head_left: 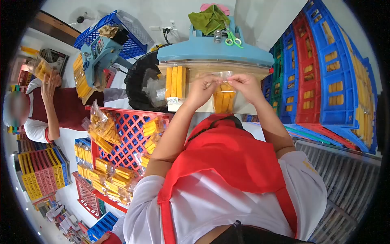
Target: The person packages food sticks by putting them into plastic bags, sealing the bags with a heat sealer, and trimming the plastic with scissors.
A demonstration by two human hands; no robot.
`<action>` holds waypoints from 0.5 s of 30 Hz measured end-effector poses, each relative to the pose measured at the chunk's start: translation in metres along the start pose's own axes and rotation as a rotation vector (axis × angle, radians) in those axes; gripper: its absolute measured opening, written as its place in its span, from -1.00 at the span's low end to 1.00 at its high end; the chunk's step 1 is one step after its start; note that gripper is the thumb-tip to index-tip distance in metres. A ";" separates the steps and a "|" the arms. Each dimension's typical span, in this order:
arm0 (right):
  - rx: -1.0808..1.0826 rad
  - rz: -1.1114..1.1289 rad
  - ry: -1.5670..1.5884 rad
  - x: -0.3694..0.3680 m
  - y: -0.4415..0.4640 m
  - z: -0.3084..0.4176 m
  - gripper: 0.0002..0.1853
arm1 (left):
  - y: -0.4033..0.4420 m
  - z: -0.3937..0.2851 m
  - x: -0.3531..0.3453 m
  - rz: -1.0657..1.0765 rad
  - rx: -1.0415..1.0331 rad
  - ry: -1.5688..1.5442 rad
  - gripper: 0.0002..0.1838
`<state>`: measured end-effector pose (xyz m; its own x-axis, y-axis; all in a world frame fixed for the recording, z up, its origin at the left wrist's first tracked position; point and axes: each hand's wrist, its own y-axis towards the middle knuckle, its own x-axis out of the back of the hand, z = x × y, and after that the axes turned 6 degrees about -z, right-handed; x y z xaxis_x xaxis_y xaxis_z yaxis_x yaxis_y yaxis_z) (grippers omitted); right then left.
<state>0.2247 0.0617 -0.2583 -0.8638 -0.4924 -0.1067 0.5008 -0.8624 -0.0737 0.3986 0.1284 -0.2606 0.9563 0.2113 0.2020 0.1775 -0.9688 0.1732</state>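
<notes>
A clear bag of yellow sticks point(224, 99) hangs upright at the front edge of a blue sealing machine point(215, 52). My left hand point(202, 90) pinches the left side of the bag's open top, and my right hand point(245, 86) pinches the right side. Both hands are closed on the plastic, close together. Just left of my left hand, another packed bag of yellow sticks point(175, 82) lies on the machine's wooden ledge. On top of the machine are green-handled scissors point(233, 40) and a green cloth point(208, 19).
Stacked blue and red crates point(308, 77) stand close on the right. At left are a black-lined bin point(140, 81) and a red crate point(122, 122) with filled bags. A co-worker point(53, 103) holds a bag by a second sealer point(99, 53) at far left.
</notes>
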 end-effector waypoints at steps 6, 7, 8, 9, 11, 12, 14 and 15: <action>0.289 -0.018 -0.449 0.002 -0.005 0.005 -0.86 | -0.001 -0.008 0.002 0.076 -0.071 0.228 -0.80; 0.215 -0.017 -0.412 0.002 -0.007 0.005 -0.86 | -0.003 -0.006 0.001 0.082 -0.082 0.229 -0.81; 0.139 -0.016 -0.375 0.003 -0.008 0.004 -0.87 | -0.005 -0.004 0.001 0.089 -0.090 0.228 -0.83; 0.134 -0.018 -0.375 0.003 -0.009 0.004 -0.87 | -0.004 -0.001 0.001 0.092 -0.087 0.226 -0.83; 0.072 -0.019 -0.325 0.003 -0.012 0.001 -0.84 | -0.004 0.005 0.002 0.144 -0.176 0.218 -0.82; 0.069 -0.021 -0.323 0.004 -0.011 -0.004 -0.84 | -0.001 0.008 0.003 0.147 -0.173 0.217 -0.82; 0.088 -0.048 -0.285 0.003 -0.005 -0.013 -0.81 | 0.005 0.008 0.006 0.124 -0.486 0.399 -0.83; 0.088 -0.050 -0.282 0.002 -0.005 -0.011 -0.81 | 0.007 0.006 0.006 0.128 -0.486 0.400 -0.83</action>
<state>0.2210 0.0659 -0.2693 -0.8750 -0.4514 0.1751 0.4608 -0.8874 0.0153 0.4071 0.1224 -0.2636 0.7855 0.2211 0.5780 -0.1474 -0.8403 0.5217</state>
